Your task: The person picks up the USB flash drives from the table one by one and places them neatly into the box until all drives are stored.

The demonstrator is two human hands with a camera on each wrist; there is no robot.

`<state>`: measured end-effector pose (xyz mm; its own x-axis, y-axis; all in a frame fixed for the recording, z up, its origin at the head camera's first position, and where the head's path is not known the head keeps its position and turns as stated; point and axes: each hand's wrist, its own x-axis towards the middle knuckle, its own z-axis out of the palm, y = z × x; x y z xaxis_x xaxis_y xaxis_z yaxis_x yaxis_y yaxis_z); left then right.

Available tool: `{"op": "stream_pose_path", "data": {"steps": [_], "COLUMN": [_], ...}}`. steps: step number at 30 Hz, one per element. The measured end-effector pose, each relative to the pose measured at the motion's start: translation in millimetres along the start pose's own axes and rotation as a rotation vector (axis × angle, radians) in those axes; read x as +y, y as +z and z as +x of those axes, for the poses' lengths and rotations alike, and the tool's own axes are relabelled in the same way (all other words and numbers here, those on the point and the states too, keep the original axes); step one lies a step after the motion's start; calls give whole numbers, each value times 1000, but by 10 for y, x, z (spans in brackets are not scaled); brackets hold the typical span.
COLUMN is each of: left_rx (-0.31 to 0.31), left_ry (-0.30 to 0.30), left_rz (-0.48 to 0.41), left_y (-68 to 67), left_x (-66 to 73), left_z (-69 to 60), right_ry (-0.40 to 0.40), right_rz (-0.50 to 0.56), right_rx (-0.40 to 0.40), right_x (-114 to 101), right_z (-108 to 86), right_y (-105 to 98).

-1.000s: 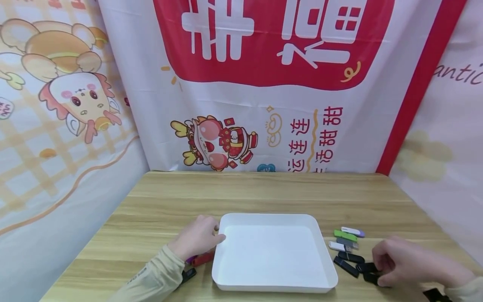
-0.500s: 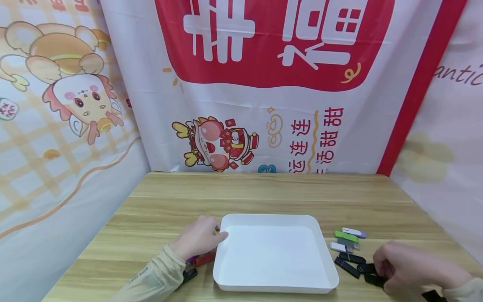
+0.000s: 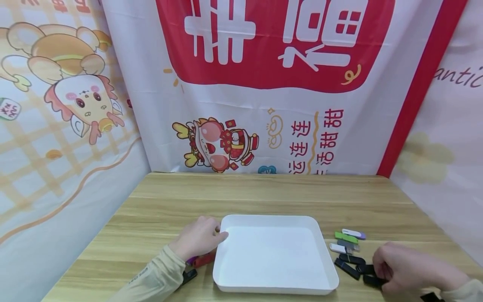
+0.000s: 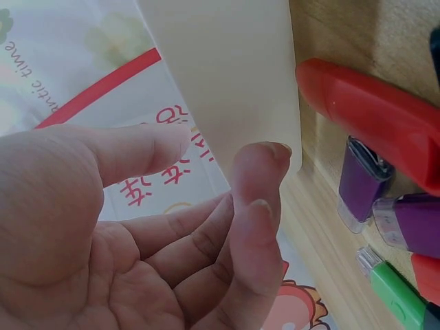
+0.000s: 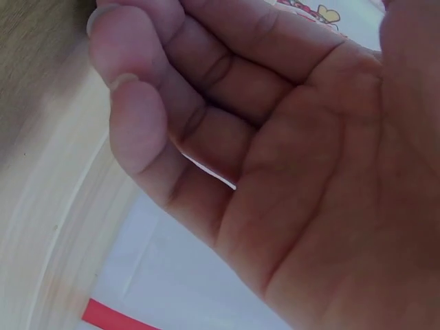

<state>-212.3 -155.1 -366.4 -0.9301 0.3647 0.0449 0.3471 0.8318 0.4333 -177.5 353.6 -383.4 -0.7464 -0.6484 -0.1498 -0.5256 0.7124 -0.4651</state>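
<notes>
The right hand (image 3: pixel 405 266) bends down over black plastic sticks (image 3: pixel 373 281) at the near right of the desk (image 3: pixel 264 193); its fingers curl in a loose row in the right wrist view, but their tips are too hidden to tell whether they pinch anything. A stretchy-looking beige sleeve (image 3: pixel 152 274) with dark lettering covers the left forearm. Beside it lies a small glossy black stick (image 3: pixel 189 275), and near that a rounded red one (image 4: pixel 371 117), purple ones with clear caps (image 4: pixel 364 182) and a green one with a bare metal plug (image 4: pixel 395 295), all just outside the tray's left wall.

The left hand (image 3: pixel 200 237) holds the left rim of the white tray (image 3: pixel 275 256), thumb over the edge and fingers curled against the outside. The tray is smooth and shallow, a rectangle with rounded corners, standing mid-desk between the two groups of sticks. Off its right side, beyond the black ones, sit a white stick (image 3: pixel 337 248), a grey one (image 3: pixel 348 244), a flat green one (image 3: pixel 346 238) and a white one with a violet end (image 3: pixel 354 234).

Past the pale, streaky wood grain hangs creased white cloth (image 3: pixel 211 100) printed in red.
</notes>
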Motion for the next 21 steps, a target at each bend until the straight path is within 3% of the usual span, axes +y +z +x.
{"op": "stream_pose_path", "data": {"steps": [9,16,21], "left_rx": [9,24,53], "left_ry": [15,22,51], "left_rz": [-3,70,70], "left_y": [7,17,23], "left_x": [-1,17,26], "left_z": [-1,-8,-1], "right_ry": [-4,-129,-141], "right_rz": [-34,-84,-93], "right_rx": [50,159,174], "right_x": [0,6,-18], "right_z": [-11,41,85], "right_y": [-27,-18,-76]}}
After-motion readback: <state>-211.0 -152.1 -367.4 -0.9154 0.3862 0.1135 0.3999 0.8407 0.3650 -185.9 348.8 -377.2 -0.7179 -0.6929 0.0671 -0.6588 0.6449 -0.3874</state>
